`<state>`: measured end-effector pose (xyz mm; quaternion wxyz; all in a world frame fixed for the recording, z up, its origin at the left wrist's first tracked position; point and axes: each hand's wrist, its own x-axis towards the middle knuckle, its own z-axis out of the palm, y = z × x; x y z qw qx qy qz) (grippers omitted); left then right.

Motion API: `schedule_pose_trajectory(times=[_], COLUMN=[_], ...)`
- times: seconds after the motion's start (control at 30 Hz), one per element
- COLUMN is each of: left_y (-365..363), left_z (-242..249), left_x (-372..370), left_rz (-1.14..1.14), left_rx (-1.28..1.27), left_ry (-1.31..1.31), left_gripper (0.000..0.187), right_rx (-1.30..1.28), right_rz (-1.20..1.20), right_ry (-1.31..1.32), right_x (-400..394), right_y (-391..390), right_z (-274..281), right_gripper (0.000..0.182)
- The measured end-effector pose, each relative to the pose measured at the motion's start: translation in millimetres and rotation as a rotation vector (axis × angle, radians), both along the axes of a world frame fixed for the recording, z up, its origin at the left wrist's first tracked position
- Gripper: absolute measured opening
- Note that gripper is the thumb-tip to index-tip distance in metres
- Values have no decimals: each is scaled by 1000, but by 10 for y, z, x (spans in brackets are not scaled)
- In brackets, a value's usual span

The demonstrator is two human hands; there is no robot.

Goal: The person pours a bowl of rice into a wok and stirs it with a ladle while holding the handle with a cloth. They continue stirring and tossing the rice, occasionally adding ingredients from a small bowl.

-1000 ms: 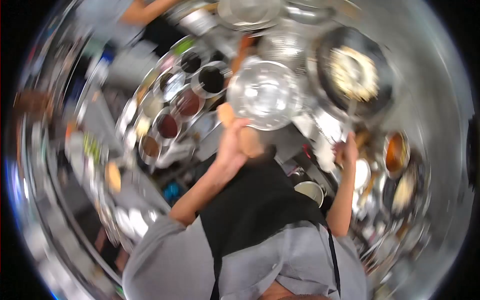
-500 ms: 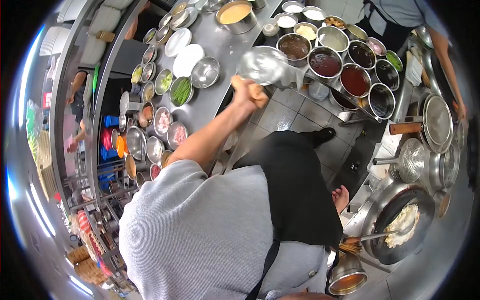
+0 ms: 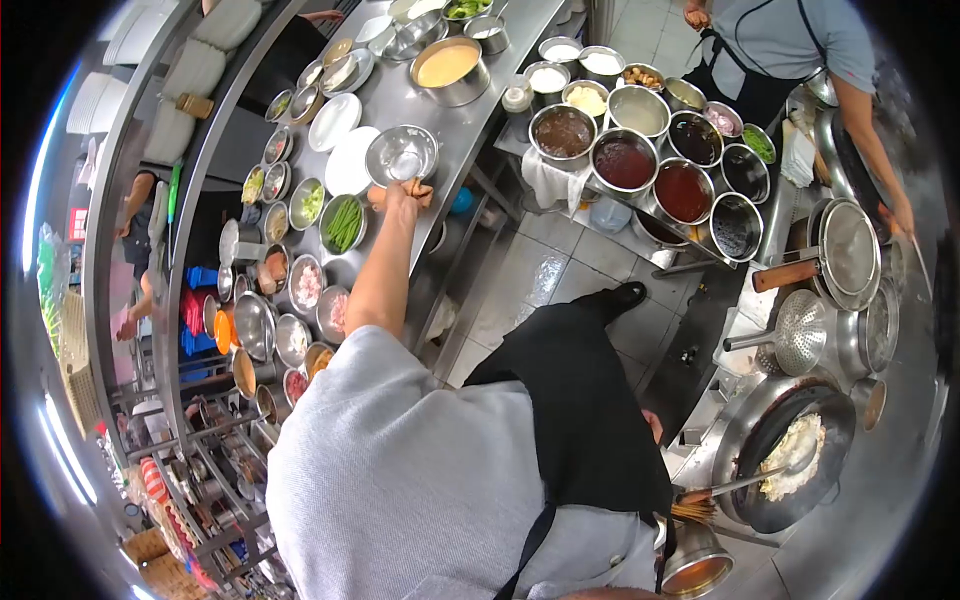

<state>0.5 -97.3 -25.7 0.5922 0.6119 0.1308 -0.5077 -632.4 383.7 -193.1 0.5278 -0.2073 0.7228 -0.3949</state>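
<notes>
My left hand [image 3: 402, 195] reaches over the steel counter, fingers closed at the near rim of a shiny metal bowl [image 3: 402, 152]. The bowl overlaps a white oval plate [image 3: 350, 160] in this view. Beside my wrist stands a bowl of green beans [image 3: 343, 225]. Only a small part of my right hand [image 3: 652, 426] shows past the black apron, its fingers mostly hidden. Near it is a wok [image 3: 722, 440] holding a pale yellow-white, egg-like food [image 3: 795, 458]. A long-handled ladle [image 3: 740, 485] rests in the wok with its head in the food.
Several sauce pots, including one of red sauce [image 3: 684, 192], crowd a side stand. Ingredient bowls [image 3: 305, 282] line the counter by a metal shelf frame [image 3: 195, 220]. A perforated skimmer [image 3: 800, 325] lies above the wok. A co-worker [image 3: 790, 50] stands at upper right.
My left hand has swung left with the metal bowl, from near the sauce pots to over the counter, where another bowl stood. My right hand has drawn further behind the apron.
</notes>
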Motion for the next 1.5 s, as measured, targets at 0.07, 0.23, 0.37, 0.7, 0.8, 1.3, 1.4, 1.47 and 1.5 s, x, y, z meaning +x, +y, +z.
schedule_pose_trajectory(times=[0.07,0.23,0.37,0.7,0.8,1.3,1.4,1.47,1.5], left_y=[-347,-1061,-913,1504,1534,2097,2171,2129,2082], left_z=[-65,-325,-551,921,984,1217,1210,1296,1310], left_x=[94,350,35,-4331,-4987,-5958,-6111,-6280,-6318], left_rz=[156,207,-54,-1580,-1692,-2246,-2613,-2607,-2572], left_rx=[-308,-390,-363,-777,-587,-408,-483,-397,-313], left_ry=[264,-94,-23,180,417,795,548,700,835], left_gripper=[35,40,31,65,74,58,59,55,50], right_rx=[-24,175,187,-499,-640,-579,-519,-531,-371], right_rz=[20,76,-134,-74,-356,-914,-786,-1030,-1307], right_ry=[67,317,-31,327,677,345,273,454,426], right_x=[-127,-213,-15,627,558,410,355,266,246], right_y=[482,1056,435,-1708,-1854,-1027,-955,-661,-489], right_z=[-524,-648,562,2524,2798,3387,3523,3359,3414], right_gripper=[22,20,17,72,72,46,37,24,18])
